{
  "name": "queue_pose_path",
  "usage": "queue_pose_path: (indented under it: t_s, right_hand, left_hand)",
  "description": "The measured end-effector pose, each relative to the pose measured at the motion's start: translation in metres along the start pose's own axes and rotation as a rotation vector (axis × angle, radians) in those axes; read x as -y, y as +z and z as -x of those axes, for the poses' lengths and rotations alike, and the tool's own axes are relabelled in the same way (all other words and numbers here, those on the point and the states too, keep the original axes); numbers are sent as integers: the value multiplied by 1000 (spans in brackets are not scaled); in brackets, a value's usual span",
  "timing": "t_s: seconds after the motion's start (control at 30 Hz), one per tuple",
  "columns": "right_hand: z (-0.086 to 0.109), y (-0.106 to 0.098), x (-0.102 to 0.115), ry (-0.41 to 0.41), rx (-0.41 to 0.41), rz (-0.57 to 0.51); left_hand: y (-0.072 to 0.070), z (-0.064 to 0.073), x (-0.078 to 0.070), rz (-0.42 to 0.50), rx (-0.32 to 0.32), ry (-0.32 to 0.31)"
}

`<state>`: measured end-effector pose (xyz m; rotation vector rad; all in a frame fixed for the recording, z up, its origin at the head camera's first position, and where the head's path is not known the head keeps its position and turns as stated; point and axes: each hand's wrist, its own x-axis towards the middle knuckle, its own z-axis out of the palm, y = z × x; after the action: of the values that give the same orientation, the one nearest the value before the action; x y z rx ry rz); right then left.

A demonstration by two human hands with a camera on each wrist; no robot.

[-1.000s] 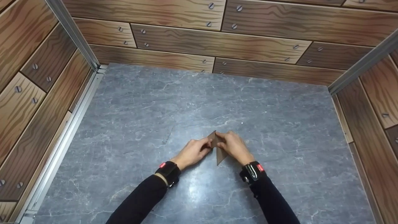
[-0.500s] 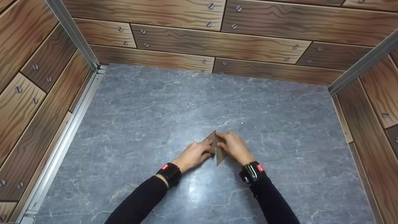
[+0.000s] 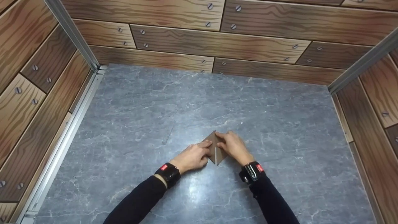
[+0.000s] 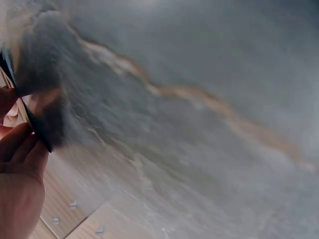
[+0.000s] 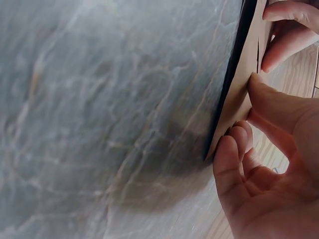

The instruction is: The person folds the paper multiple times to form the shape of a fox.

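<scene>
A brown folded sheet of paper [image 3: 212,153] lies on the grey surface, its two flaps meeting along a narrow gap that shows toward the bottom. My left hand [image 3: 191,158] has its fingertips on the left flap, the index finger stretched out on it. At the right flap, my right hand [image 3: 234,147] holds the paper, index finger near the top corner and thumb lower down by the gap. Seen edge-on in the right wrist view, the paper [image 5: 239,89] has a dark underside. My left hand [image 4: 22,184] partly leaves the left wrist view.
The marbled grey surface [image 3: 149,109] spreads around both hands. Wood-patterned panels [image 3: 174,37] stand along the back and both sides. Metal rails [image 3: 62,161] line the left side.
My left hand has laid the left flap down beside the right one and moved slightly down along it, uncovering its lower tip. My right hand has stayed in place.
</scene>
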<state>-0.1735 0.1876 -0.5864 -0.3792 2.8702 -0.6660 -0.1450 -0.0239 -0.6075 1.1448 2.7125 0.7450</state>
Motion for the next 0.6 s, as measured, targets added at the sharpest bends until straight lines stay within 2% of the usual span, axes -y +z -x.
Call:
queue_pose_path:
  t_s: [0.13,0.23,0.33,0.47,0.6]
  right_hand:
    - [1,1,2,9,-21,-14]
    - [3,2,2,40,-50,-66]
    - [3,4,2,72,-75,-102]
    - [3,4,2,78,-89,-90]
    - [3,2,4,89,-73,-94]
  left_hand:
    - [0,1,1,-45,-8,27]
    - [1,1,2,-71,-16,46]
    - [1,1,2,-71,-3,42]
    - [2,2,1,-70,1,37]
    - [2,4,1,-71,-7,45]
